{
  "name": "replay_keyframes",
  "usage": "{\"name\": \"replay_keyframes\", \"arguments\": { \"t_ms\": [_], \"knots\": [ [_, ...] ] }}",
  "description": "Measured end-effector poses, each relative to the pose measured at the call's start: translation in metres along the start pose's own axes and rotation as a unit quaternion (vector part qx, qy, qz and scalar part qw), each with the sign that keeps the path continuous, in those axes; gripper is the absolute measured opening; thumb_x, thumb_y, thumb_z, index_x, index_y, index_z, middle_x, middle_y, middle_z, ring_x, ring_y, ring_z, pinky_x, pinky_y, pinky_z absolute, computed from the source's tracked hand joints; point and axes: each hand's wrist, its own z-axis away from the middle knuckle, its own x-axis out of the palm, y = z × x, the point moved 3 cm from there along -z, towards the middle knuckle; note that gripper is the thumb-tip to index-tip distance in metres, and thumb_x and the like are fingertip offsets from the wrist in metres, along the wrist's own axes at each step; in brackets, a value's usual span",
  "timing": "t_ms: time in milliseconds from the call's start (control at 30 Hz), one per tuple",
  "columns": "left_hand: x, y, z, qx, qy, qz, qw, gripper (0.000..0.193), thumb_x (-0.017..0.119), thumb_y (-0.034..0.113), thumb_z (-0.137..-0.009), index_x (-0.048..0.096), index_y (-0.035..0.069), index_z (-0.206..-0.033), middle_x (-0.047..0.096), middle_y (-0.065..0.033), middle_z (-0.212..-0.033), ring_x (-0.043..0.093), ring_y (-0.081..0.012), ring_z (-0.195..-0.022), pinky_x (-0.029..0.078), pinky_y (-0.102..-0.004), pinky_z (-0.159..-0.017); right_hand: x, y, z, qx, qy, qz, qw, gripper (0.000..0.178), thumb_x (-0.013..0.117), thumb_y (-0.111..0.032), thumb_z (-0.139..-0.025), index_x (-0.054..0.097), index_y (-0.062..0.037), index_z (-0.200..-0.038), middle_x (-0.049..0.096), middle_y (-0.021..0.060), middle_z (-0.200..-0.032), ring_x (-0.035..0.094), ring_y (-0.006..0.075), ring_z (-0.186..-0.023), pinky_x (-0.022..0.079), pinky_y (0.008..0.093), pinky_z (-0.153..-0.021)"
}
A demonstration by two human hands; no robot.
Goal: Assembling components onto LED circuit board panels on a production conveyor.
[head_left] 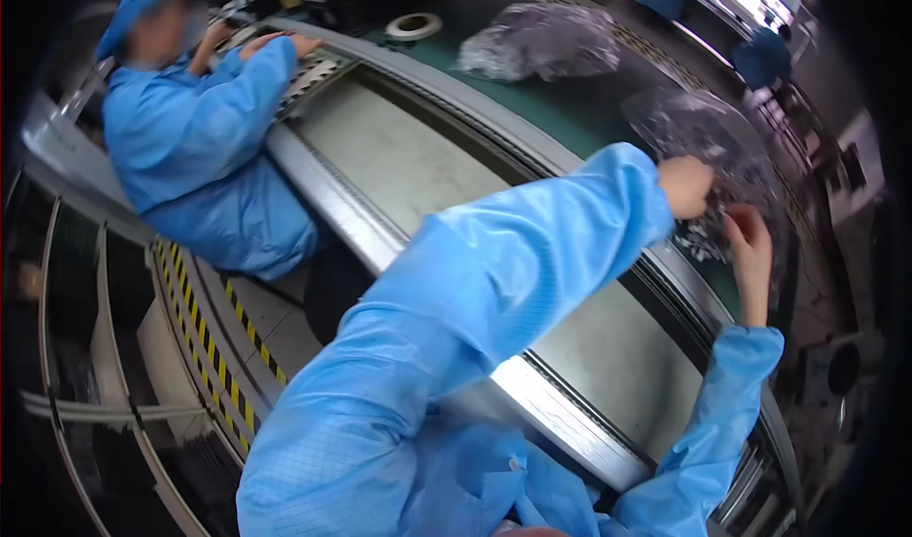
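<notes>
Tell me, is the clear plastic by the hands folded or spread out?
Spread out: the clear plastic billows loosely beyond the left hand, with no neat folds showing.

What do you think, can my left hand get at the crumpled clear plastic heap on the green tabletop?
Probably yes: green tabletop shows between the left hand and the plastic heap, with no barrier visible, though that hand is at a clear plastic bag.

The nearer bag [692, 119] is made of glossy, crinkled plastic; the rail [541, 392] is faced in smooth, shiny metal.
</notes>
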Motion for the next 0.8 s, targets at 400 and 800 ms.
{"name": "replay_keyframes", "arguments": {
  "t_ms": [400, 800],
  "knots": [
    [-0.031, -0.056, -0.04, 0.026, 0.116, 0.163, 0.979, 0.026, 0.067, 0.023, -0.087, 0.076, 0.001, -0.097, 0.075, -0.0196, -0.09, 0.074, -0.0311, -0.083, 0.057, -0.0433, -0.079, 0.068, 0.021, -0.044, 0.166, 0.186, -0.275, 0.928, 0.033, 0.065, -0.027, -0.1, 0.069, -0.0096, -0.128, 0.071, -0.0004, -0.105, 0.064, 0.0099, -0.091, 0.047, 0.0268, -0.079],
    [-0.049, -0.061, -0.099, 0.067, 0.008, 0.264, 0.962, 0.024, 0.074, 0.023, -0.096, 0.073, 0.0, -0.103, 0.073, -0.0086, -0.082, 0.07, -0.0159, -0.072, 0.055, -0.0313, -0.065, 0.017, 0.02, -0.06, 0.071, 0.2, -0.335, 0.918, 0.025, 0.064, -0.015, -0.099, 0.067, -0.0035, -0.122, 0.075, 0.008, -0.109, 0.072, 0.0172, -0.105, 0.055, 0.0261, -0.091]
  ]
}}
